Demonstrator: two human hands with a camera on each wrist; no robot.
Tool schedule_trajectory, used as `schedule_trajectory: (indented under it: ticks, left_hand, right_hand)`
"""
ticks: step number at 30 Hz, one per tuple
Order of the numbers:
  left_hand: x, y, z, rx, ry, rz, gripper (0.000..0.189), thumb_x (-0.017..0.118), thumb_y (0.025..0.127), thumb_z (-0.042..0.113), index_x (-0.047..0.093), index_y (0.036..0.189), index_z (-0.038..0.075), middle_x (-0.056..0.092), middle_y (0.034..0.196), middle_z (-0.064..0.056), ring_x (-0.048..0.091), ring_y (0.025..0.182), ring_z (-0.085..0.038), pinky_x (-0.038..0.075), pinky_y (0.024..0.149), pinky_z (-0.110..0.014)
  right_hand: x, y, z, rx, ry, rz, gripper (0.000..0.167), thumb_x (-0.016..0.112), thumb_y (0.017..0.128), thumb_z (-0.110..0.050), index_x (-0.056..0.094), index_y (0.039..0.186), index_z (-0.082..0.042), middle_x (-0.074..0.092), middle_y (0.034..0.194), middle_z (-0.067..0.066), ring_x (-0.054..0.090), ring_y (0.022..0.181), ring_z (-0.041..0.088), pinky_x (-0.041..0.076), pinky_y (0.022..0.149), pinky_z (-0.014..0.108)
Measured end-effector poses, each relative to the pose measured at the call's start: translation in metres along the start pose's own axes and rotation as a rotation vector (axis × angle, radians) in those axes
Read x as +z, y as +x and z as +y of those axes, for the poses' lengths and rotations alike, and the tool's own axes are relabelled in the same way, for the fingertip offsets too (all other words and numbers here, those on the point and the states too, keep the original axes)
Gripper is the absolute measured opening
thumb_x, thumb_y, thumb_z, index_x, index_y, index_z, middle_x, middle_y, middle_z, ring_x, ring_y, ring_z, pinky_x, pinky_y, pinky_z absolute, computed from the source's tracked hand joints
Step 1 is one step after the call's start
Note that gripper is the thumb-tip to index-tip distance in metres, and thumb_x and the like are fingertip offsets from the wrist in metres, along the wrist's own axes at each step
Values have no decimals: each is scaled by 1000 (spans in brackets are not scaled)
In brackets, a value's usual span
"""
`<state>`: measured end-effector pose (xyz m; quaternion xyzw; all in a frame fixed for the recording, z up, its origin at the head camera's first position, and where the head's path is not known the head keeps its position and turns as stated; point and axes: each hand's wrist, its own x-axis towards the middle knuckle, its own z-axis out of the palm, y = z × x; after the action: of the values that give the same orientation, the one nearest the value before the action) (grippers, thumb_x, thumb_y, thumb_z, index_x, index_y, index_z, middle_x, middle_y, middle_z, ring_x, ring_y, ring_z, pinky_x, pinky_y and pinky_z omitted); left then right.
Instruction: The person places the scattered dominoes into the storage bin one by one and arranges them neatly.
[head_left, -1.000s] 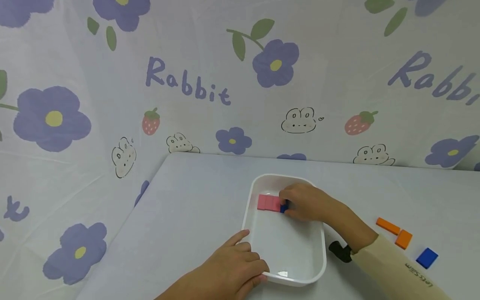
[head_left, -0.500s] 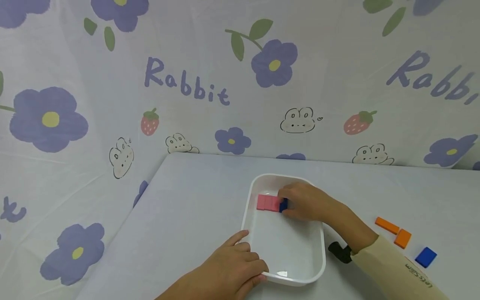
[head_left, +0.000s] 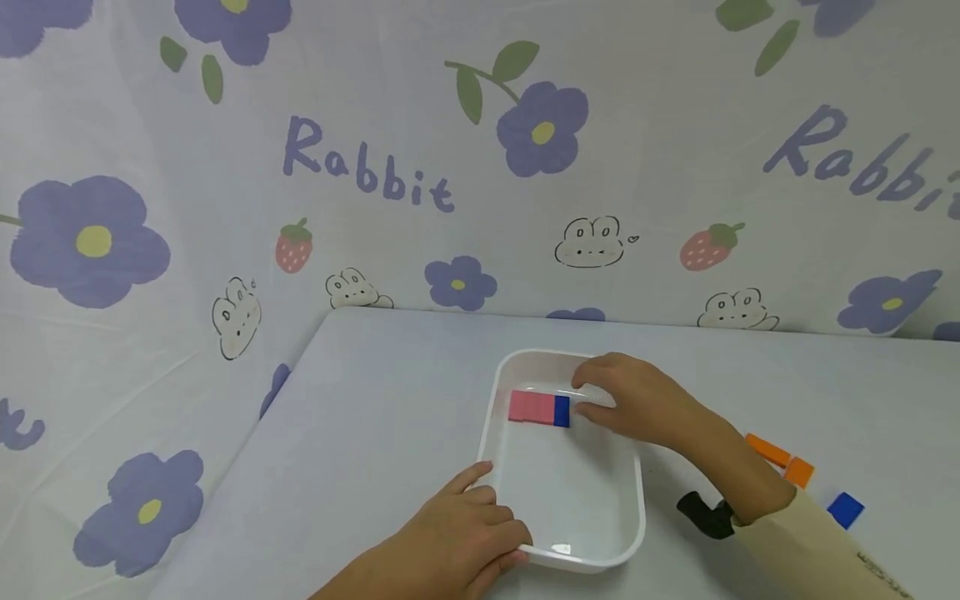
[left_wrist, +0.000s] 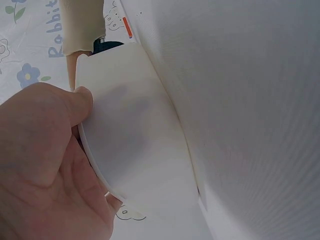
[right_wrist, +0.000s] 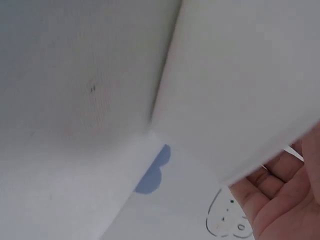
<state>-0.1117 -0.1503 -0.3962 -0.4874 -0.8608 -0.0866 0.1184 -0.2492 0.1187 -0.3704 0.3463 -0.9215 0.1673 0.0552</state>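
In the head view a white plastic tray (head_left: 573, 492) lies on the table. My left hand (head_left: 461, 533) grips its near left corner; the left wrist view shows the thumb (left_wrist: 84, 105) on the outer wall and the fingers curled over the rim. Inside, near the far end, pink rectangular blocks (head_left: 531, 407) stand side by side in a row. A dark blue block (head_left: 562, 412) sits against their right end. Just right of it, over the tray's right side, my right hand (head_left: 645, 400) has thumb and fingers spread apart with nothing between them.
Right of the tray lie a long orange block (head_left: 767, 448), a shorter orange block (head_left: 799, 472) and another blue block (head_left: 846, 510). A black object (head_left: 705, 514) shows beside my right wrist. A flower-and-rabbit printed cloth (head_left: 360, 83) hangs behind the table.
My right hand has let go of the dark blue block and drawn back to the right, its fingers spreading. The block stays beside the pink ones. My left hand keeps its grip on the tray.
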Motion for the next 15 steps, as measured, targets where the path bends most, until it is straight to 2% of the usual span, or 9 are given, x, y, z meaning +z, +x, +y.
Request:
schedule_trajectory:
  ticks: [7,11,15]
  left_hand:
    - [0,-1,0,15,36,28,13,58,102,31,65,96,22,59,80,14,45,76,-5,36,110,-48]
    - [1,-2,0,26,54,47,12,59,101,30,64,95,22,58,79,15,43,74,-5,36,110,-48]
    - [1,-1,0,24,35,48,13,58,102,30,65,95,22,58,79,15,43,75,-4,36,110,-48]
  right_hand:
    - [-19,-26,1,2,-65,95,23,83,83,-17,73,103,-12,71,107,6,65,103,30,58,80,47]
    - [-28,-42,3,18,-66,118,23,84,82,-16,73,102,-12,71,109,7,65,105,32,58,81,49]
    - [-34,-57,7,49,-70,120,25,85,81,-16,73,103,-12,70,113,10,64,109,36,56,83,53]
